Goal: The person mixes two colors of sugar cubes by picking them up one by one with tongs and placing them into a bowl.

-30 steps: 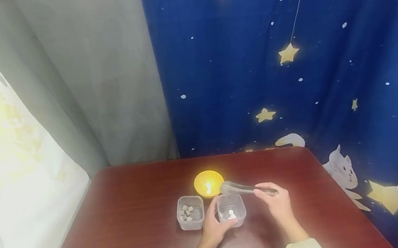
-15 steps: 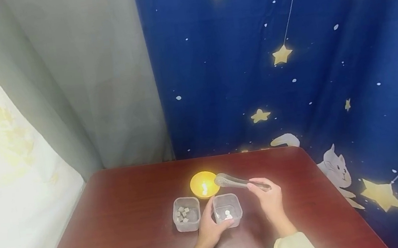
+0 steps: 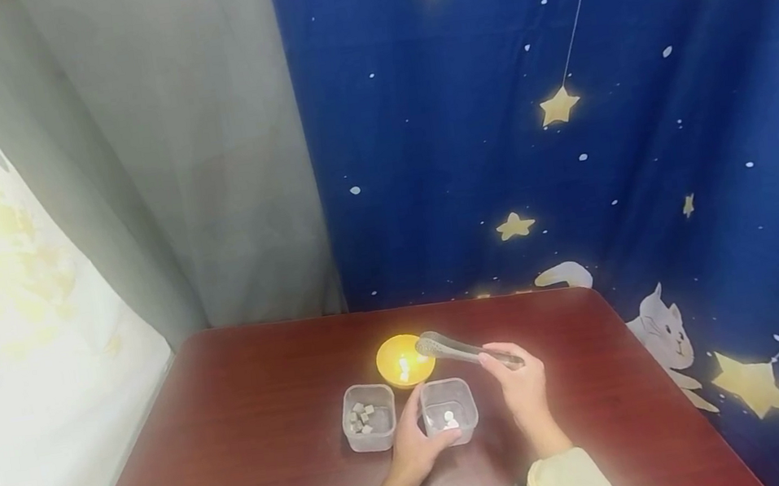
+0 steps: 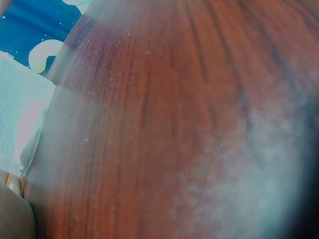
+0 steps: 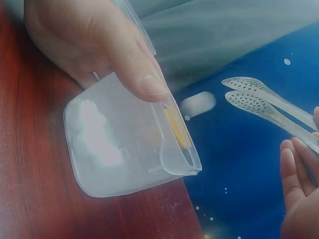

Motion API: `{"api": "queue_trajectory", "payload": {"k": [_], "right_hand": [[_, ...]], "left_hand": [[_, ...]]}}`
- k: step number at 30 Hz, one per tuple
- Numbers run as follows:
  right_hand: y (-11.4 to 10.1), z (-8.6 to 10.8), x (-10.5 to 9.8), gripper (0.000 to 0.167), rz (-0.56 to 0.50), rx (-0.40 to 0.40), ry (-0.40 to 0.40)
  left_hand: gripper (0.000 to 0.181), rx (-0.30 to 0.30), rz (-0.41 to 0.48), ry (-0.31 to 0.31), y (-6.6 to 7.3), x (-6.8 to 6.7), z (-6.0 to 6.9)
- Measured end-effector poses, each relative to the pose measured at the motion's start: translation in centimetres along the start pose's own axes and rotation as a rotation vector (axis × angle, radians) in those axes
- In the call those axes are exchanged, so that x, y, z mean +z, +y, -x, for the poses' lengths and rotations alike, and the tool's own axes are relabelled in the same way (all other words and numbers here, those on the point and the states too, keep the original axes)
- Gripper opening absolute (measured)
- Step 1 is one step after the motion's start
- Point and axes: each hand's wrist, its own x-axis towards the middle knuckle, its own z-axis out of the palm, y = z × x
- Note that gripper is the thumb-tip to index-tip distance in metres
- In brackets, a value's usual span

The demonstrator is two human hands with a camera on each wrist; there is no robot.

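Observation:
My right hand [image 3: 525, 389] holds metal tongs [image 3: 457, 348]. Their perforated tips [image 5: 246, 101] reach over the right rim of a yellow bowl [image 3: 384, 360] with white pieces inside. In the right wrist view the tips stand slightly apart, with nothing seen between them. My left hand [image 3: 411, 447] grips a clear square container [image 3: 468, 432], thumb at its near rim and fingers along its left side. A few small white pieces [image 3: 450, 420] lie in it. The left wrist view shows only a corner of this container [image 4: 25, 114].
A second clear container [image 3: 372, 444] with several greyish cubes [image 3: 361, 417] stands left of my left hand. All stand on a reddish-brown table [image 3: 265, 423]. Behind hang a grey curtain [image 3: 233, 173] and a blue starry one [image 3: 421, 148].
My right hand has carried the tongs away from me and leftward, so their tips moved from beside the bowl to over its rim. My left hand keeps its hold on the container.

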Motion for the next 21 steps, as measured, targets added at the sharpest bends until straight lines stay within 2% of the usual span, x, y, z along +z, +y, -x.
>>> {"api": "queue_trajectory", "payload": {"k": [5, 13, 21], "right_hand": [[-0.3, 0.0, -0.1, 0.021, 0.007, 0.034, -0.014], [-3.0, 1.6, -0.5, 0.024, 0.075, 0.078, -0.049], [-3.0, 2.2, -1.0, 0.024, 0.098, 0.111, -0.072]], "left_hand": [[0.1, -0.009, -0.006, -0.002, 0.0, -0.1, 0.0], [0.102, -0.007, -0.029, -0.002, 0.1, -0.1, 0.0], [0.099, 0.002, -0.01, -0.001, 0.1, -0.1, -0.2]]}}
